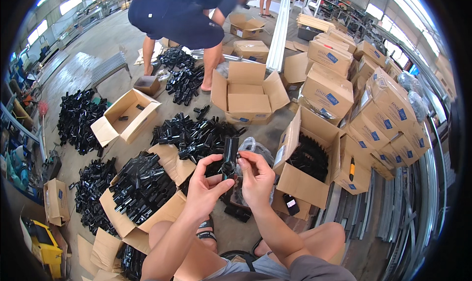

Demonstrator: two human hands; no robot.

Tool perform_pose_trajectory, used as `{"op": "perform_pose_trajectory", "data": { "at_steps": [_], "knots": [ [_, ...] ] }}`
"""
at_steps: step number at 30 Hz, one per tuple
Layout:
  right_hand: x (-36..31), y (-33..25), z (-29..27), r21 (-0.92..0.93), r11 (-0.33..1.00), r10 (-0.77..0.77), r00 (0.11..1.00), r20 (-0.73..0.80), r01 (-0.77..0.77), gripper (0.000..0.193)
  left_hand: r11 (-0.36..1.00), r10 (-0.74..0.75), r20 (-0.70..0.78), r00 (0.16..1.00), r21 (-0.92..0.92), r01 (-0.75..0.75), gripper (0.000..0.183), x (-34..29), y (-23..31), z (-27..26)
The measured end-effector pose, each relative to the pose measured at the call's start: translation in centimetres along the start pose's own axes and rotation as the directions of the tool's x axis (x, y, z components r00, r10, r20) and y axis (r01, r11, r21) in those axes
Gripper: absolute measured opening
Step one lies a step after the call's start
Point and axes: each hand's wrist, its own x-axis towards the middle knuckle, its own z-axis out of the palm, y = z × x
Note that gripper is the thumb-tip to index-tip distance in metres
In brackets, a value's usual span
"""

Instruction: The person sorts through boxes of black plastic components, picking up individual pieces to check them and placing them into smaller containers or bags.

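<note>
Black part [230, 150] up in both hands, boxes all round

Here it is, upright between the hands, above the floor and in front of the knees. The left hand [204, 182] pinches its lower end between thumb and fingers. The right hand [256, 180] has thumb and forefinger drawn close at its right side; whether they grip the part or something tiny, I can't tell.

Now the containers! Just left of the left forearm, an open box [113, 213] is heaped with black parts, flaps splayed. Over on the right, a taller open box [304, 186] holds a dark, ridged mass of pieces. Straight ahead, a wide-open box [241, 118] shows only brown cardboard inside. Further left, a tilted box [105, 132] has just a couple of black pieces in it. And beyond the right-hand box, closed boxes [386, 111] stand stacked high.
</note>
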Motion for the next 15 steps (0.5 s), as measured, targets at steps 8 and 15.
{"op": "perform_pose_trajectory", "data": {
  "at_steps": [8, 15],
  "knots": [
    [1.0, -1.3, -1.4, -0.214, 0.975, -0.025, 0.987, 0.162, 0.060, 0.019, 0.999, 0.026, 0.027, 0.999, 0.027, -0.027, 0.062, 0.1, -0.8, 0.2],
    [1.6, -0.6, -2.8, -0.310, 0.930, -0.117, 0.959, 0.259, 0.198, 0.023, 0.999, 0.012, 0.021, 1.000, 0.034, -0.012, 0.062, -0.2, -0.9, 0.7]
  ]
}}
